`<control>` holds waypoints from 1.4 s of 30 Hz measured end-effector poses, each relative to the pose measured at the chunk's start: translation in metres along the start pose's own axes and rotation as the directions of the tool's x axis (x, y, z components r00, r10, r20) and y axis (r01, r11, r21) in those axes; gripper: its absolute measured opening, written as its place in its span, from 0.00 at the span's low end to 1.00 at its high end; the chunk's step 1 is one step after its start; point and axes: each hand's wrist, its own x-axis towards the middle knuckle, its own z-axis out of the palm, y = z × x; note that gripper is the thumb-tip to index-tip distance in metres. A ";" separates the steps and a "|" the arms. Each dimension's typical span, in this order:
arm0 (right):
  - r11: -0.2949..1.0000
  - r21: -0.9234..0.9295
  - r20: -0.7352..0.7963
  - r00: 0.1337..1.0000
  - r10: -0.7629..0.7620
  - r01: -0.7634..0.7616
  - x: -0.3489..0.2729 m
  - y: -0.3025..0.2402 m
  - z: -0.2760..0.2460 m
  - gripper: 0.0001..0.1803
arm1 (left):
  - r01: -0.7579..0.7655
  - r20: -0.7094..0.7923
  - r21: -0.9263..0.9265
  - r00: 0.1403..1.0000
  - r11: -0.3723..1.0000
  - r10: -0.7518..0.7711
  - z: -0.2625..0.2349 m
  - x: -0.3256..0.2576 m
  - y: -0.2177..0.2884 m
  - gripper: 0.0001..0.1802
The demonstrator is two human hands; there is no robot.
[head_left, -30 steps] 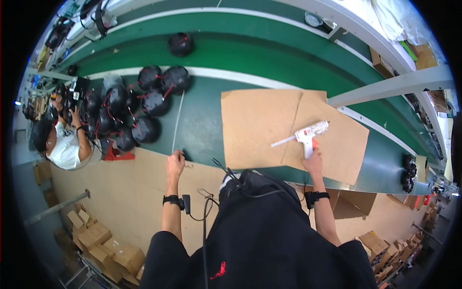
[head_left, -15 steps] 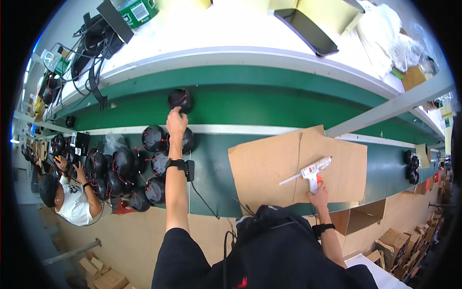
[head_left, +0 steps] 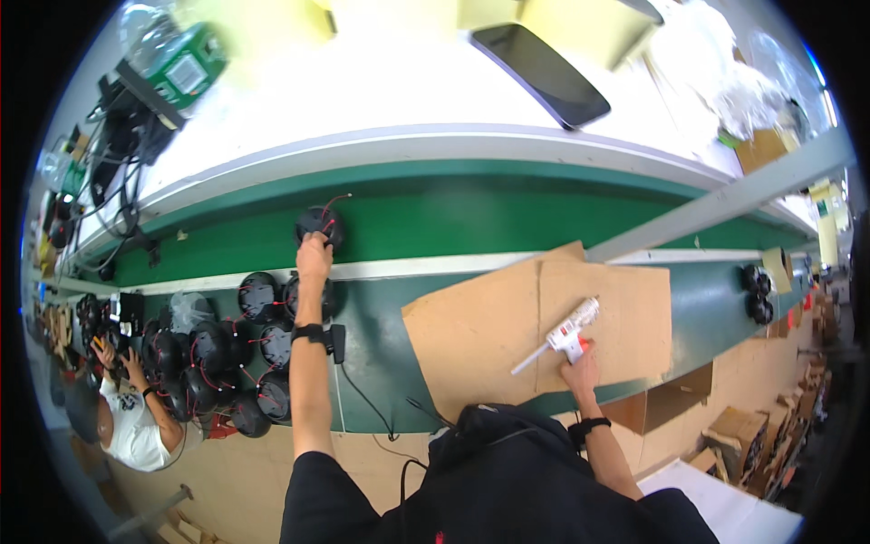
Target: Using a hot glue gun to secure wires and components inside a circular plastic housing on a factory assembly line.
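My left hand point(head_left: 314, 260) reaches out to the far green strip, its fingers closed on the near edge of a round black housing point(head_left: 317, 223) with thin red wires. My right hand point(head_left: 581, 368) is wrapped round the handle of a white hot glue gun point(head_left: 568, 332) with a red trigger. A white glue stick sticks out of the gun at the lower left. Beneath the gun lies a flat cardboard sheet point(head_left: 471, 313) on the green bench. More round black housings point(head_left: 258, 297) with red wires crowd the bench left of my left forearm.
At the left, a co-worker in a white shirt point(head_left: 136, 426) handles parts. The white shelf point(head_left: 362, 150) above carries a phone point(head_left: 542, 74), a green-labelled bottle point(head_left: 186, 68) and tangled black cables. A grey metal bar point(head_left: 716, 195) slants across the right. Cardboard boxes point(head_left: 739, 435) stand below.
The view has tilted upward and shifted, showing more of the shelf. My left hand stays on the black housing, whose wire now points up to the right. The glue gun remains in my right hand.
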 end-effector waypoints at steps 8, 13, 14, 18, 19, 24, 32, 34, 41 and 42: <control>0.980 0.166 -0.120 0.989 -0.090 0.109 0.017 0.033 0.006 0.34 | -0.496 0.454 -0.393 0.628 0.774 0.632 -0.038 -0.127 0.143 0.10; 0.443 0.857 0.353 0.927 -0.129 -0.264 0.008 0.028 -0.053 0.26 | -0.566 0.513 -0.497 0.420 0.658 0.749 -0.008 -0.225 0.192 0.10; 0.450 0.850 0.364 0.923 -0.123 -0.275 -0.004 0.025 -0.066 0.26 | -0.554 0.518 -0.503 0.420 0.663 0.745 -0.002 -0.236 0.192 0.10; 0.231 0.947 0.288 0.906 -0.309 -0.222 -0.030 0.014 -0.101 0.19 | -0.500 0.410 -0.591 0.490 0.633 0.769 0.012 -0.256 0.192 0.08; 0.325 0.907 0.369 0.877 -0.308 -0.268 -0.030 0.021 -0.103 0.16 | -0.448 0.393 -0.606 0.549 0.657 0.737 0.005 -0.256 0.196 0.08; 0.371 0.872 0.445 0.834 -0.326 -0.320 -0.045 0.014 -0.104 0.10 | -0.405 0.404 -0.530 0.651 0.745 0.642 0.002 -0.251 0.214 0.10; 0.794 0.598 0.520 0.806 -0.283 -0.107 -0.044 -0.011 -0.105 0.12 | -0.578 0.540 -0.391 0.486 0.716 0.687 0.022 -0.235 0.225 0.06; 0.771 0.636 0.460 0.819 -0.343 -0.035 -0.046 -0.007 -0.099 0.12 | -0.557 0.464 -0.448 0.524 0.700 0.714 0.023 -0.227 0.223 0.06; 0.785 0.611 0.479 0.739 -0.474 0.107 -0.048 -0.028 -0.094 0.14 | -0.020 0.539 -0.617 0.717 0.786 0.442 0.036 -0.197 0.210 0.08; 0.767 0.630 0.469 0.726 -0.503 0.124 -0.050 -0.033 -0.091 0.14 | -0.009 0.543 -0.616 0.719 0.787 0.433 0.040 -0.197 0.209 0.08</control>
